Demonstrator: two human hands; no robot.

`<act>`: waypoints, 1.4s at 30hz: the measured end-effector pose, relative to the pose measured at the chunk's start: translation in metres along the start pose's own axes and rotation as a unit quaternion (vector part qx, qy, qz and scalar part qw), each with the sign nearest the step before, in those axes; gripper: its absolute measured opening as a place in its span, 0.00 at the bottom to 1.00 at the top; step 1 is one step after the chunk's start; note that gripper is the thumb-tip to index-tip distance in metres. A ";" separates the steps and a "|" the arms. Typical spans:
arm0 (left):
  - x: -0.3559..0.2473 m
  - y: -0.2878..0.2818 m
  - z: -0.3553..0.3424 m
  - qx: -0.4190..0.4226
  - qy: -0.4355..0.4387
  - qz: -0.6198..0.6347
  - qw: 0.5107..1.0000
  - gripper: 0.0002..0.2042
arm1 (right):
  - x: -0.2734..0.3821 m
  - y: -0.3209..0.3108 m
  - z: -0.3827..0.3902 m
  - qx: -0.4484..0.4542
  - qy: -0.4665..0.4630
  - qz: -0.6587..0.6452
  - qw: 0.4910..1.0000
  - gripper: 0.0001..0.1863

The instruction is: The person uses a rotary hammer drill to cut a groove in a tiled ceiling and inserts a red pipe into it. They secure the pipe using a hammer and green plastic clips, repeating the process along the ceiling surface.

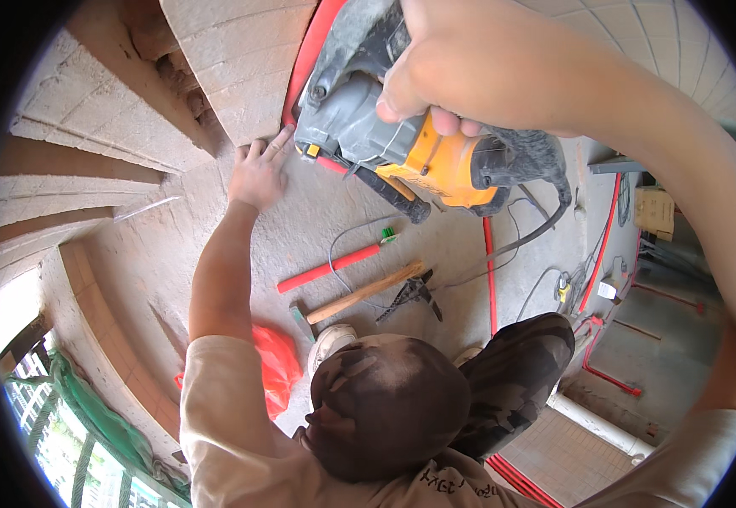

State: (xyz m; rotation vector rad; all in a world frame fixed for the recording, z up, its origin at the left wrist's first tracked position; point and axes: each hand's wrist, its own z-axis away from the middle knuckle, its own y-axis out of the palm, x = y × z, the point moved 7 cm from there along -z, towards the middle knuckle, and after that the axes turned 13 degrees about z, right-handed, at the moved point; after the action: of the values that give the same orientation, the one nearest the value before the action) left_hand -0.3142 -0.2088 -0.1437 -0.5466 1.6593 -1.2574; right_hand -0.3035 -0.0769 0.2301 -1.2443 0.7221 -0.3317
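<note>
My right hand grips a dusty corded power tool in yellow, grey and black. Its working end is hidden or out of view. A dark cord runs from its rear. With fingers spread, my left hand touches the floor where it meets the wall blocks. One fingertip reaches the red conduit running up past the tool. Between my feet and the tool lie a wooden-handled hammer, a red tube with a green tip, and a black hand tool whose kind is unclear.
A red plastic bag lies by my left foot. Light wall blocks stand at left, near green netting. A red conduit crosses the floor. Loose cables and a cardboard box are at right.
</note>
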 end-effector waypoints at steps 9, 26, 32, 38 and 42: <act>-0.017 0.002 -0.008 -0.030 0.041 0.025 0.998 0.41 | -0.015 -0.081 0.134 -0.018 0.407 -0.247 0.879 0.18; 0.001 0.009 0.011 -0.116 0.061 -0.081 0.988 0.40 | 0.031 0.092 0.558 -0.259 0.779 -0.431 0.375 0.11; -0.112 0.008 0.029 -0.176 0.061 0.290 0.939 0.10 | 0.185 0.259 0.729 -0.260 0.822 -0.504 0.048 0.05; -0.209 0.046 0.031 0.094 0.006 0.319 0.943 0.13 | 0.295 0.380 0.786 -0.220 0.847 -0.484 -0.018 0.10; -0.213 0.065 0.027 0.060 0.099 0.255 0.960 0.13 | 0.263 0.358 0.728 0.410 0.732 -0.475 0.265 0.16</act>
State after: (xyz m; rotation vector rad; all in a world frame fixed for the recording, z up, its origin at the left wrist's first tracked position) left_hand -0.1824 -0.0292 -0.1148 0.0891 1.7272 -1.0379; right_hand 0.3156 0.4157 -0.0873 0.3127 0.8707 -2.7582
